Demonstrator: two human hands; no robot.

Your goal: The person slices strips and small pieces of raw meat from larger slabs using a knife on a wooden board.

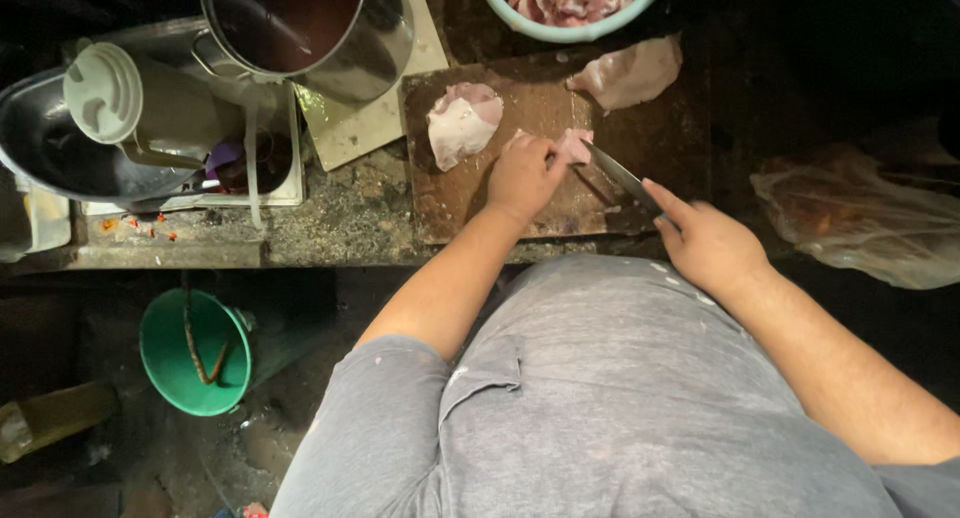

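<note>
Fingers (540, 153) on pale pink meat (574, 144)

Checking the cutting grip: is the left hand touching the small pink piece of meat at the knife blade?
Touching. The head view shows the left hand with its fingertips pressed on the small meat piece, no gap between them, while the knife blade meets it.

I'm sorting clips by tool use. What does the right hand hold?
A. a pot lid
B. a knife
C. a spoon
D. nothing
B: the right hand grips a knife whose blade tip meets the small meat piece that the left hand pins on the board.
</note>
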